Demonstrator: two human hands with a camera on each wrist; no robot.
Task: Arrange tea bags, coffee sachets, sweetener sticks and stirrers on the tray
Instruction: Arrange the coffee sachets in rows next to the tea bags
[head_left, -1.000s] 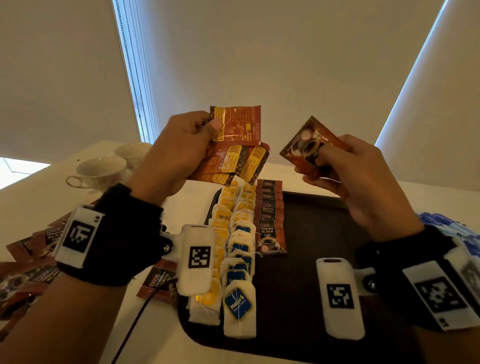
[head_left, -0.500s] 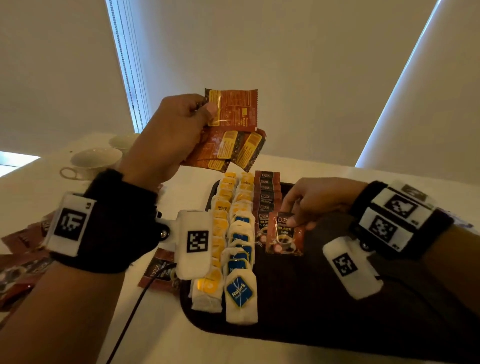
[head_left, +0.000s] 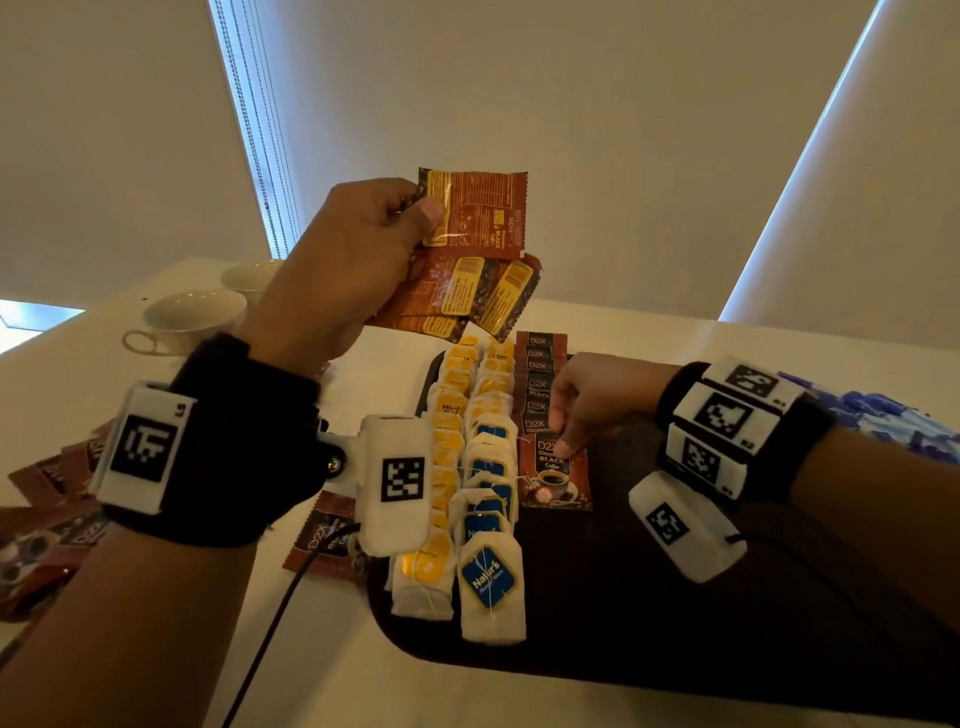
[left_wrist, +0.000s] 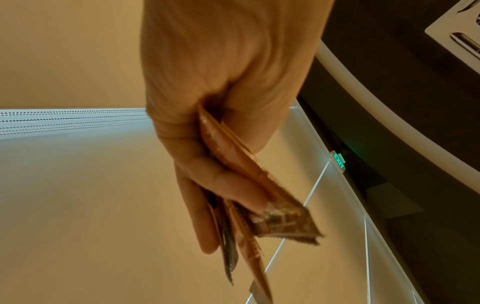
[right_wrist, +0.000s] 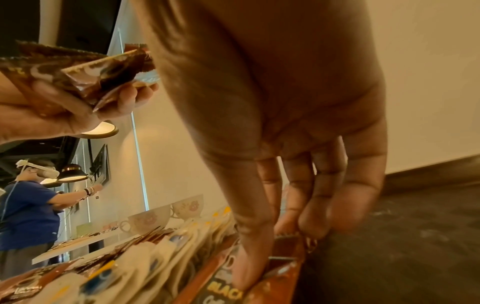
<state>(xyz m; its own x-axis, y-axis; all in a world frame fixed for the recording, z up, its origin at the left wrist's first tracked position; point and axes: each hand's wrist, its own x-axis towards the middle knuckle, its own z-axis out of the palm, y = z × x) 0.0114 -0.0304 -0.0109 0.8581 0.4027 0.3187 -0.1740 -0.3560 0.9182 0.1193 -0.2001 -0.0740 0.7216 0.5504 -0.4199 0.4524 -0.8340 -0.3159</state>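
I see bare tray (head_left: 727, 597) right of coffee sachet row (head_left: 543, 410), tea bag rows (head_left: 467, 467) crowding its left edge, cups (head_left: 192, 317) on bench (head_left: 78, 374) far left

Coffee sachet (head_left: 553, 470): "D2X BLACK Coffee"; tea bag (head_left: 488, 574): prob. "Natur's".

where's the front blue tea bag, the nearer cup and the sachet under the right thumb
front blue tea bag (head_left: 488, 574), head view, on its blue label
nearer cup (head_left: 195, 314), head view, on its near wall
coffee sachet (head_left: 555, 480), head view, on the printed cup picture
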